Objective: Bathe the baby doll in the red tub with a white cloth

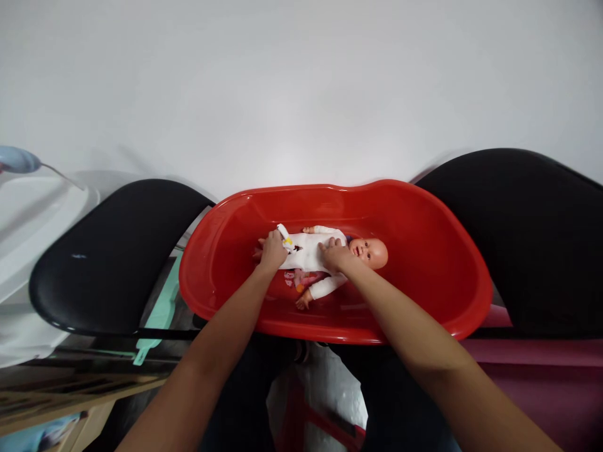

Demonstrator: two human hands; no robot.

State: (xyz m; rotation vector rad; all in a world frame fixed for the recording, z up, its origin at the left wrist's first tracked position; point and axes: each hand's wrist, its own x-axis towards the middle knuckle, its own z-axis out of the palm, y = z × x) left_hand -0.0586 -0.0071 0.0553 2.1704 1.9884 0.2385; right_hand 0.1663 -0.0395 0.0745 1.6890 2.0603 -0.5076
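Observation:
A baby doll [372, 252] in a white long-sleeved suit lies on its back inside a red plastic baby tub [424, 301], head to the right. My left hand [272, 250] is closed over the doll's legs at the lower end of the suit, beside a small white and yellow piece. My right hand [333, 254] rests on the doll's chest near the neck with fingers curled on the white fabric. One doll arm [320, 290] sticks out toward me.
A black padded chair [108, 257] stands left of the tub and another black one [532, 232] on the right. A white tub [28, 220] sits at far left. A mint green object [157, 320] and wooden slats [56, 395] lie below.

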